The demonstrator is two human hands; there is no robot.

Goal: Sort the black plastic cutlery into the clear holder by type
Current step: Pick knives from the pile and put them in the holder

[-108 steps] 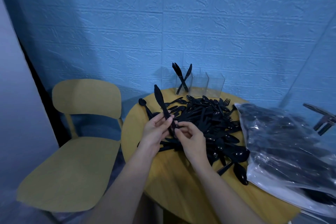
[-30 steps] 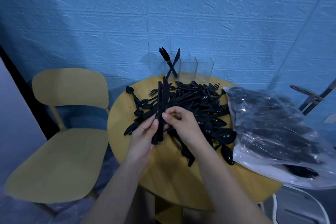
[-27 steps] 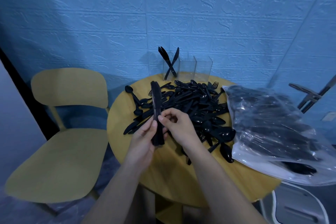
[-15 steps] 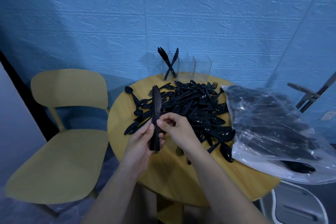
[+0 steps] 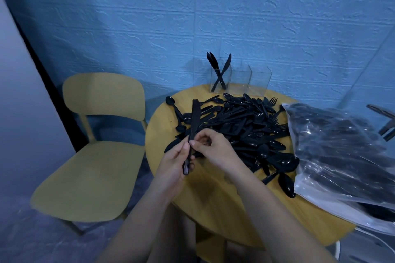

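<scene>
**Knives in hand above a heap of black cutlery**

I hold a small bundle of black plastic knives [image 5: 192, 132] upright over the near left part of the round wooden table [image 5: 213, 198]. My left hand [image 5: 174, 166] grips the handles from below, fingers curled round them, the handle ends showing just under my thumb. My right hand [image 5: 213, 149] pinches the same bundle at mid-length between thumb and fingertips, so the two hands meet at the knives. The blades point up and away from me, tilted slightly right, their tips over the left edge of the cutlery pile [image 5: 241, 130].

That pile of spoons, forks and knives spreads across the middle of the table, just beyond my right hand. At the far edge stands the clear holder [image 5: 239, 79] with three compartments in a row; only the left one holds anything, a few knives [image 5: 219, 72] standing crossed. A clear plastic bag of more cutlery [image 5: 346, 156] lies on the right side of the table, touching the pile. A yellow chair [image 5: 96, 145] stands to the left, against the blue brick-pattern wall [image 5: 149, 17].

Compared with a second ago, the knives in my hands are gathered into a tighter bundle; then two of them stood slightly apart. The holder's contents are unchanged.
</scene>
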